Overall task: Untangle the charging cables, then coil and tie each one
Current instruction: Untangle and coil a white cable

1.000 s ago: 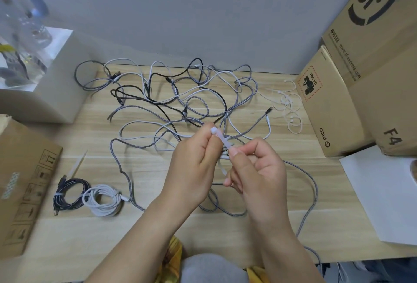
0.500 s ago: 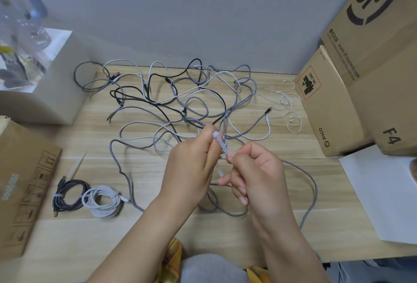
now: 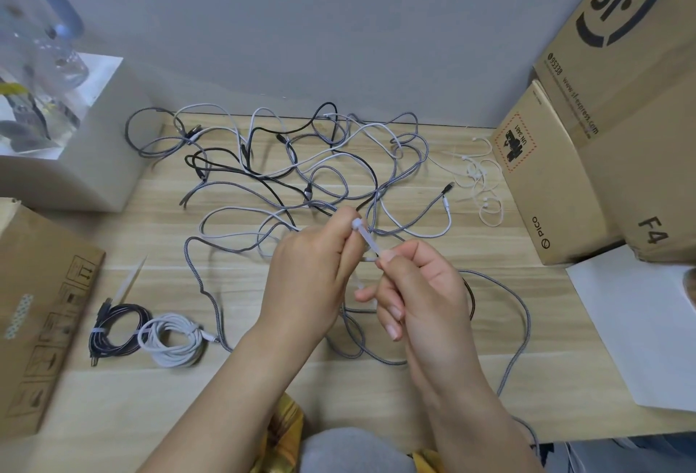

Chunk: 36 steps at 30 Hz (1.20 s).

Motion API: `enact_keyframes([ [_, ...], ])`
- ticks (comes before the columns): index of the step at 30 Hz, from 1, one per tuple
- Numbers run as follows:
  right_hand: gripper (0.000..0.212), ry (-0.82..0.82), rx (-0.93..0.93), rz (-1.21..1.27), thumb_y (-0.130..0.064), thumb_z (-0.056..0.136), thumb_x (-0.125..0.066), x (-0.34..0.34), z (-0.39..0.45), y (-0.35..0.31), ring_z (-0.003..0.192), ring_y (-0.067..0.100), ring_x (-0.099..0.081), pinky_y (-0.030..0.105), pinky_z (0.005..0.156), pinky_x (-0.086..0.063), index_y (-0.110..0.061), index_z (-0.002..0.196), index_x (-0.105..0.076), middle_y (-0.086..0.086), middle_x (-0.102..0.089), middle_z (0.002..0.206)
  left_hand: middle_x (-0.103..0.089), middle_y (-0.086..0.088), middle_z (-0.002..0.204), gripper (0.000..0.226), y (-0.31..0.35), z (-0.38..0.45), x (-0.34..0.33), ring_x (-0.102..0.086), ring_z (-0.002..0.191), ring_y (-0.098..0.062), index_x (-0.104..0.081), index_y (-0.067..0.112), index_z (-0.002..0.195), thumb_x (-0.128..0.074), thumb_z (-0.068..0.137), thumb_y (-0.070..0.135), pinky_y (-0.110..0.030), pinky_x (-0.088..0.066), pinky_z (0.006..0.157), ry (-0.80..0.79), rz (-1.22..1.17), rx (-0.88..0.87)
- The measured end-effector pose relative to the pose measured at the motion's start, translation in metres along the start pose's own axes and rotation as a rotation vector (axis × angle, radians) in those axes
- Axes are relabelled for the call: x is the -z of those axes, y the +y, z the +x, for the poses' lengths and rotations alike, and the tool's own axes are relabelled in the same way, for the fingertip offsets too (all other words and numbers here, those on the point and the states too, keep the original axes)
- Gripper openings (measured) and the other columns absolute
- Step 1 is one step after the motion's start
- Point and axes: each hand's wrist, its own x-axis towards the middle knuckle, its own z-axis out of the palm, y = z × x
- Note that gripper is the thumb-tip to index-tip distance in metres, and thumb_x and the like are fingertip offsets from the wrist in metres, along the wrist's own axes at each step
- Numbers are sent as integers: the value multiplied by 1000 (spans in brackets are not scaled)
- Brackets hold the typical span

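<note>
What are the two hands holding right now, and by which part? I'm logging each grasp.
A white cable tie: the left hand pinches its head end, and the right hand pinches the strip lower down at its fingertips. What else they hold is hidden.
</note>
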Motion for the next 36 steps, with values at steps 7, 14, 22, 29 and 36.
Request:
enact_keyframes([
  [7,21,34,-30,-6,-6,91,-52,-1,2,-3,39,14,-47,14,33,-21,-7,71,-47,-6,-32,33,-35,5,48,32,3,-1,-3,-35,47,-25,-46,14,75,-34,94,36,-15,-21,48,1,41,-51],
  [14,26,49,-15,40,0,92,-48,-2,4,-1,53,22,-34,11,36,-32,-5,66,-45,-3,-28,34,-34,6,48,28,4,-1,-3,-30,48,-20,-42,17,72,-35,93,34,-17,-20,46,1,50,-59],
  [22,22,-23,51,91,-19,80,-68,-1,5,6,34,9,-27,19,45,-38,-6,75,-51,-5,-33,40,-42,0,48,24,2,-1,-3,-36,50,-24,-38,22,75,-32,92,38,-18,-25,47,-35,-8,-50],
  [29,21,11,105,139,-19,78,-58,-2,7,10,32,12,-32,18,39,-34,-5,74,-43,3,-37,40,-55,3,49,39,3,-7,-9,-52,50,-20,-49,17,76,-25,93,42,-26,-34,47,-140,-79,-56],
  [36,17,32,253,-411,-23,84,-69,14,18,12,55,11,-54,24,59,-48,-28,88,-53,-5,-58,60,-52,2,49,19,-18,-1,-2,-45,43,-25,-49,24,81,-37,91,35,-14,-12,46,-237,187,-245],
])
